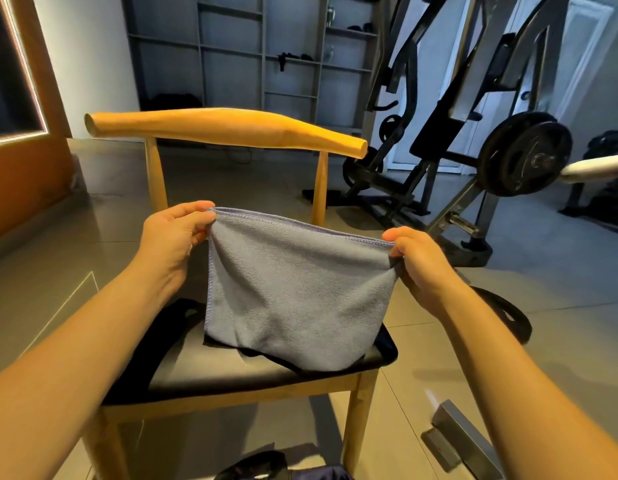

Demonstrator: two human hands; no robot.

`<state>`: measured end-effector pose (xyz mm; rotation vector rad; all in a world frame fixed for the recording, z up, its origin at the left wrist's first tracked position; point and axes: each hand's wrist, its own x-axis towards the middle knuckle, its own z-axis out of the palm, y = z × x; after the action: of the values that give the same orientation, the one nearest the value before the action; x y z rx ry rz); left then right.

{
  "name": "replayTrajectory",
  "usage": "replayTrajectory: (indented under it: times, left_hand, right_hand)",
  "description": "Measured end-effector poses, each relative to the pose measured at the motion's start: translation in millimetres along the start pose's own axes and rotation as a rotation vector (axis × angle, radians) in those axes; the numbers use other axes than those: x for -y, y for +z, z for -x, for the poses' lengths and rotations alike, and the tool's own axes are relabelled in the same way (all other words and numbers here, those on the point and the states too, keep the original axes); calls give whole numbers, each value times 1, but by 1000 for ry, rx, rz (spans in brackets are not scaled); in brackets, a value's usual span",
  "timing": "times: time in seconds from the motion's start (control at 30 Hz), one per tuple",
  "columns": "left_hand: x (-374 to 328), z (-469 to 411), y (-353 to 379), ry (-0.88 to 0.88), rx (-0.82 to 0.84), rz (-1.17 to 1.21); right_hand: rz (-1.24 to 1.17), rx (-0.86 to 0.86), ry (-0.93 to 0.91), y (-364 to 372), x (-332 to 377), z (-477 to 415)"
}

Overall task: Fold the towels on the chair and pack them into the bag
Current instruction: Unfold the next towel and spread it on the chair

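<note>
– Grey-blue towel [293, 289] is held up by its two upper corners, and it hangs flat over the seat [231, 374] of the chair [224, 128]. How should this fold be made well?

– The top hem should be kept taut and level, so that the sides hang straight. Then one corner can be brought onto the other, and the edges should be matched before anything is released. The cloth looks soft and limp, so it is judged that a crease will slip if it is not smoothed down on the seat.

– How are the hands placed?

– The left hand [172, 233] is closed on the left corner, which is pinched between thumb and fingers. The right hand [418, 258] is closed on the right corner in the same way. The towel is stretched between them, and its lower edge is seen just above the seat, where a dark thing with a strap [169, 327] lies.

– And the bag?

– It cannot be told with certainty. A dark object [252, 467] is partly seen on the floor below the seat, and it may be the bag. Gym equipment [439, 98] stands well apart behind.
</note>
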<state>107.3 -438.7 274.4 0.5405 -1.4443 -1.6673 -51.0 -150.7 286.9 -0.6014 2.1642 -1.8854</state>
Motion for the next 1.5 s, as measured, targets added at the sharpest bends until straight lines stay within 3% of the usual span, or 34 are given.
replayTrajectory:
  times: [0.17, 0.47, 0.67, 0.83, 0.9, 0.97, 1.03, 1.07, 1.2, 1.3, 1.4, 1.5]
  left_hand:
    - [-6, -3, -5, 0, -50, -37]
    - [-16, -8, -14, 11, -58, -180]
    - [-39, 2, -15, 107, 25, -421]
    - [-83, 21, -19, 226, -50, -345]
    - [-107, 23, -23, 279, -80, -293]
    - [-136, 26, -30, 293, -62, -186]
    - [-161, 31, -40, 268, 47, -10]
    - [-170, 33, -45, 265, 98, 30]
    - [-173, 34, -55, 240, 39, -272]
    - [-171, 33, -59, 164, -11, -319]
    - [-168, 34, -67, 138, -42, -338]
    - [-165, 38, -71, 146, -47, -377]
  right_hand:
    - [151, 28, -139, -14, -2, -5]
    - [71, -64, -233, -21, 3, -5]
    - [20, -160, -295, -20, 17, 3]
    - [30, -225, -472, -13, 62, 27]
    - [-2, -116, -428, -11, 92, 41]
    - [-36, 207, -365, -17, 124, 56]
    - [-68, 484, -348, -25, 150, 67]
    - [-61, 501, -353, -25, 157, 66]
    - [95, 41, -374, -5, 163, 45]
    - [-38, 275, -297, 2, 162, 48]
    - [82, 136, -294, 4, 157, 52]
    - [57, 128, -312, 8, 155, 56]
